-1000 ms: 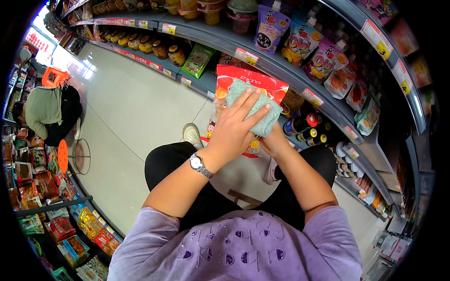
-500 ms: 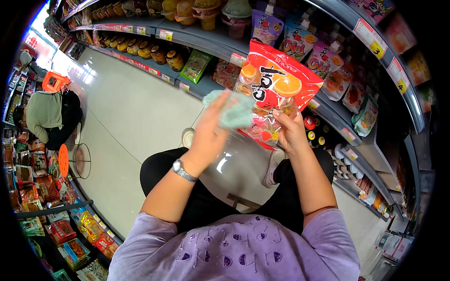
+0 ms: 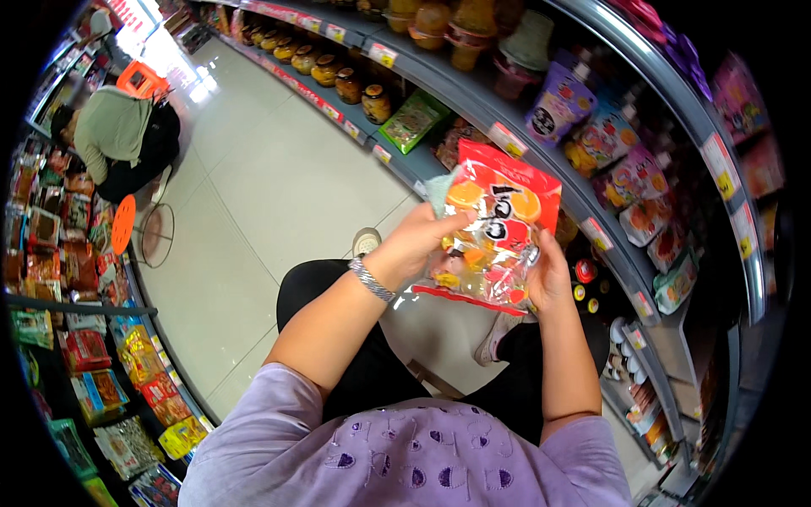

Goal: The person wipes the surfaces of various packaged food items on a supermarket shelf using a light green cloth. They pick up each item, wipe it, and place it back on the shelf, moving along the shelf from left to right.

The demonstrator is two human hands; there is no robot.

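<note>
A red and clear bag of fruit jelly cups (image 3: pixel 504 228) is held upright in front of me, between both hands. My left hand (image 3: pixel 416 245) grips its left edge, thumb on the front and fingers behind. A pale green cloth (image 3: pixel 438 193) shows past the bag's left edge, partly hidden behind it and my left hand. My right hand (image 3: pixel 549 275) is closed round the bag's lower right edge, its fingers partly out of sight behind the pack.
A curved shelf unit (image 3: pixel 473 110) runs along the right with jars (image 3: pixel 347 85), a green packet (image 3: pixel 415 120) and spouted pouches (image 3: pixel 562 100). Snack packets (image 3: pixel 89 346) fill the left shelves. A crouching person (image 3: pixel 127 139) is at far left, near an orange stool (image 3: pixel 142 80) and a round orange-topped stand (image 3: pixel 123 224).
My left hand has moved from in front of the bag onto its left edge, and the cloth now sits mostly behind it. The whole view has shifted; the shelves appear farther right.
</note>
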